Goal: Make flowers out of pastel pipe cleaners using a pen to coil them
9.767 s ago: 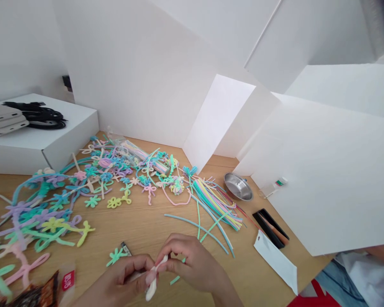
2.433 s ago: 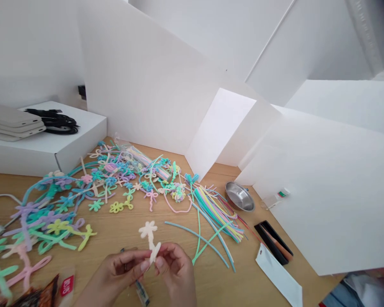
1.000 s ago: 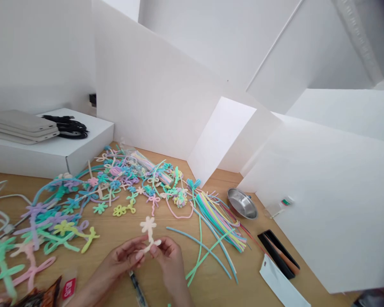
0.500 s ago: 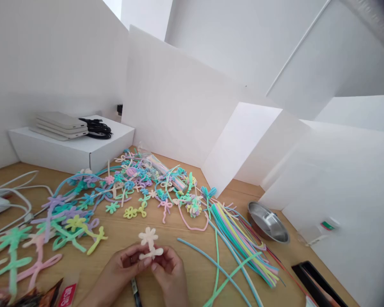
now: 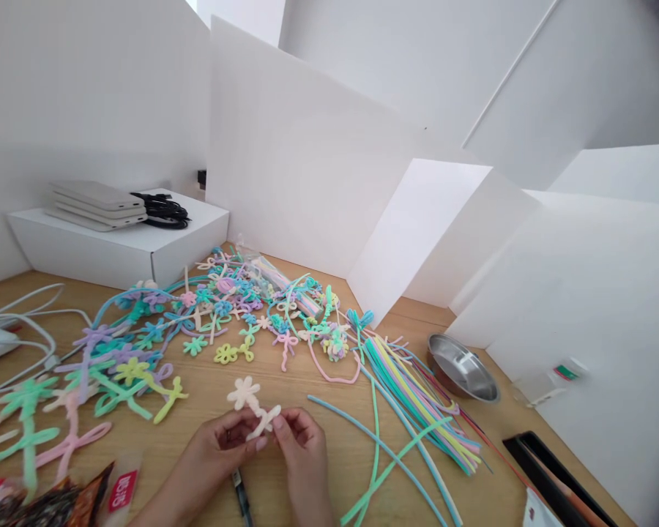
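Between my two hands is a cream pipe-cleaner flower (image 5: pixel 244 394) with a petalled head, a short stem and leaf loops lower down. My left hand (image 5: pixel 222 448) pinches it low on the stem, thumb toward the leaves. My right hand (image 5: pixel 303 446) has thumb and fingers closed on the right leaf loop. The flower head tilts up and left, free of the fingers. Just below my hands a black pen (image 5: pixel 241 498) lies on the wooden table (image 5: pixel 198 399). Loose blue and green pipe cleaners (image 5: pixel 374 433) cross to the right of my right hand.
Finished pipe-cleaner flowers (image 5: pixel 143 366) spread across the left and back. A bundle of pipe cleaners (image 5: pixel 417 402) lies right, beside a metal bowl (image 5: pixel 464 369). A white box (image 5: pixel 88 249) carries flat devices and black cables. Snack packets (image 5: pixel 82 498) sit front left; white panels (image 5: pixel 307 168) stand behind.
The flower has tipped to the left, its leaf part now slanting up to the right. My right hand has shifted slightly right. The camera view has moved a little.
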`<state>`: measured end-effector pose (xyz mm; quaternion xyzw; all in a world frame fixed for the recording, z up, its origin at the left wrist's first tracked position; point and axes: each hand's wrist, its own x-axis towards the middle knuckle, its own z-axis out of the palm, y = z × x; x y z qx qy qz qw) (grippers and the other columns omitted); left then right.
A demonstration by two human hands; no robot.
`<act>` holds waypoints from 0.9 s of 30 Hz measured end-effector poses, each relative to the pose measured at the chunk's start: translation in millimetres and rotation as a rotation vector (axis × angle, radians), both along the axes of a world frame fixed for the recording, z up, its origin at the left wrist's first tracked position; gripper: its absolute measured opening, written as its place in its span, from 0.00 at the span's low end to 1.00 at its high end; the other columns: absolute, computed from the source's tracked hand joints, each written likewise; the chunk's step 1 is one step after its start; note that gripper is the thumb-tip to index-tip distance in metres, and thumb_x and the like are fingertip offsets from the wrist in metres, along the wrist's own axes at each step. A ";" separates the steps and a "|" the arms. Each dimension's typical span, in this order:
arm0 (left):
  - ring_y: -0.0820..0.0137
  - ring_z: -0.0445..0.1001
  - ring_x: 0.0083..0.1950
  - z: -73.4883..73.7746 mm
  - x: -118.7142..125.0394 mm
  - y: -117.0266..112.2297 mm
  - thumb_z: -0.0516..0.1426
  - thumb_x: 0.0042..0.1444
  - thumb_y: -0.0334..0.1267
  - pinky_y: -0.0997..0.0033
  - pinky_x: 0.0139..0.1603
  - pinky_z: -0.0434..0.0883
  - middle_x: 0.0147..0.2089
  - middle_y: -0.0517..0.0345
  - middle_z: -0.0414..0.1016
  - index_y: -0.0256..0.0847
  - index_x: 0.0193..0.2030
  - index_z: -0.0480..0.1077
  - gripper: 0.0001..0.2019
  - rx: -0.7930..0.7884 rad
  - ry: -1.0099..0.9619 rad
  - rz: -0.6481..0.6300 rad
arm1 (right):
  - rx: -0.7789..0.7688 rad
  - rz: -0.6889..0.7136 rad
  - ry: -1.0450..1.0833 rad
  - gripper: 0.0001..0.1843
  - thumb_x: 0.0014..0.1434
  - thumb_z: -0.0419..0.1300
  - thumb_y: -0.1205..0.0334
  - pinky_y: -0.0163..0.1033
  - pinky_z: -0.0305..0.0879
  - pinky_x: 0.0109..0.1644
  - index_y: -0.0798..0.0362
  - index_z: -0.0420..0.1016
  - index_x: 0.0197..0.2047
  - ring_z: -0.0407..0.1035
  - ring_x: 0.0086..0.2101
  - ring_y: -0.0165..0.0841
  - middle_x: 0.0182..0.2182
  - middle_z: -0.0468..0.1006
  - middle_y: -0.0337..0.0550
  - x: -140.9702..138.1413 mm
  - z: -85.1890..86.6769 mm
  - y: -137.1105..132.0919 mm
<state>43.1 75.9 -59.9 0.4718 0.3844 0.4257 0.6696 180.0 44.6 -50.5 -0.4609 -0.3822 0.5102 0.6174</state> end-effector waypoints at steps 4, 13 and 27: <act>0.59 0.78 0.37 2.4 -1.3 -0.8 0.69 0.41 0.39 0.67 0.40 0.72 0.32 0.58 0.83 0.44 0.34 0.80 0.10 -0.019 0.021 0.000 | 0.000 -0.008 0.005 0.10 0.53 0.65 0.55 0.38 0.67 0.40 0.55 0.78 0.32 0.73 0.31 0.35 0.30 0.81 0.44 1.9 -1.6 0.9; 0.68 0.72 0.25 -3.7 3.7 -3.9 0.71 0.34 0.34 0.74 0.27 0.67 0.23 0.63 0.79 0.41 0.24 0.79 0.09 -0.051 0.041 0.029 | 0.037 0.000 0.024 0.13 0.51 0.66 0.56 0.39 0.67 0.42 0.53 0.76 0.38 0.73 0.35 0.36 0.32 0.81 0.44 0.1 8.6 -5.0; 0.63 0.79 0.35 16.5 -7.7 6.3 0.70 0.37 0.44 0.70 0.38 0.72 0.32 0.58 0.84 0.46 0.36 0.80 0.16 -0.127 0.004 0.035 | -0.054 -0.159 0.066 0.13 0.47 0.69 0.56 0.34 0.67 0.35 0.55 0.77 0.32 0.73 0.29 0.33 0.26 0.80 0.42 3.6 -12.8 4.7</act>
